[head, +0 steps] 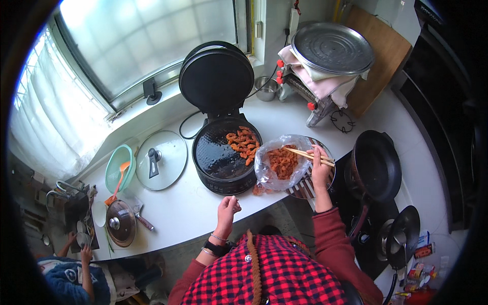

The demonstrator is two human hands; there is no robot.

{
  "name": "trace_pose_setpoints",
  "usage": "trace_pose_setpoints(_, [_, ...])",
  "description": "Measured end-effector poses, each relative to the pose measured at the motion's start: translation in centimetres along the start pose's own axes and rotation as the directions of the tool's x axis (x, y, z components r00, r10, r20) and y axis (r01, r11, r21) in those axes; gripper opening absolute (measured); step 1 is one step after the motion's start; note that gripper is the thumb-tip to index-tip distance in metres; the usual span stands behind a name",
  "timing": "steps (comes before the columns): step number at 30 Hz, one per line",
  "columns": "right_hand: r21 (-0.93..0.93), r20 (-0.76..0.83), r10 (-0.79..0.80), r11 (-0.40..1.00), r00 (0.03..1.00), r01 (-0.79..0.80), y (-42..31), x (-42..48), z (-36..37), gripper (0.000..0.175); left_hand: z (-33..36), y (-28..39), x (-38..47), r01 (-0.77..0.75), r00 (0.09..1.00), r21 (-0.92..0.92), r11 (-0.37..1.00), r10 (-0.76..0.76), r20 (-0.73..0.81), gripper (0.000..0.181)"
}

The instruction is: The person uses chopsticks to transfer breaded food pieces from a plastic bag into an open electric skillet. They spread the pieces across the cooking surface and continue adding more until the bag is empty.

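My right hand [321,167] grips a pair of wooden chopsticks [305,153], their tips at the red-coated meat pieces [283,164] inside a clear plastic bag [263,177]. Beneath the bag is a round striped board or mat [310,187]. To its left stands an electric griddle [213,160] with its lid [216,80] raised. Strips of the same meat [244,143] lie on the right side of its dark, oily plate. My left hand [227,215] hovers near the counter's front edge, below the griddle, fingers curled; nothing shows in it.
On the left are a glass lid [162,167], a green basket [114,167] with an orange spatula [122,175], and a lidded pot [121,225]. A wok [375,167] sits on the hob at right. Another person [76,274] works at the sink, lower left.
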State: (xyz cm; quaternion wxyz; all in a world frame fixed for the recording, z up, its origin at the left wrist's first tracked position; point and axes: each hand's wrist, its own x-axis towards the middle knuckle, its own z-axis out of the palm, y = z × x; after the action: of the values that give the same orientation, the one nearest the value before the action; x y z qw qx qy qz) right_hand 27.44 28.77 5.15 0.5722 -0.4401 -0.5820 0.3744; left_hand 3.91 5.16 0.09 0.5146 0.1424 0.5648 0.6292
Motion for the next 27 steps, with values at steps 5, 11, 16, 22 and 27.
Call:
trace_pose_setpoints(5, [-0.072, 0.082, 0.014, 0.997, 0.997, -0.008, 2.2, 0.7, 2.6, 0.025, 0.6, 0.0, 0.1, -0.004, 0.999, -0.005, 1.000, 0.005, 0.049, 0.020])
trace_pose_setpoints(11, [-0.226, 0.051, -0.010, 0.974, 0.999, 0.021, 4.0, 0.9, 5.2, 0.025, -0.5, 0.4, -0.6, -0.009, 1.000, 0.009, 1.000, 0.009, -0.007, 0.020])
trace_pose_setpoints(16, [-0.110, 0.040, -0.011, 0.994, 0.999, 0.016, 0.8, 1.0, 3.7, 0.024, -1.2, 0.3, -0.9, -0.010, 0.999, -0.004, 1.000, 0.009, -0.045, 0.020])
trace_pose_setpoints(22, [0.143, 0.141, 0.040, 0.988, 0.989, -0.060, -9.2, -0.7, -1.0, 0.025, -1.3, -0.1, -0.6, -0.024, 0.999, -0.046, 0.999, 0.022, -0.036, 0.020])
trace_pose_setpoints(27, [0.198, 0.210, -0.122, 0.977, 0.970, 0.080, -11.1, -0.2, 4.1, 0.025, -1.0, -0.2, -0.7, -0.036, 0.999, -0.044, 0.998, 0.035, -0.028, 0.021])
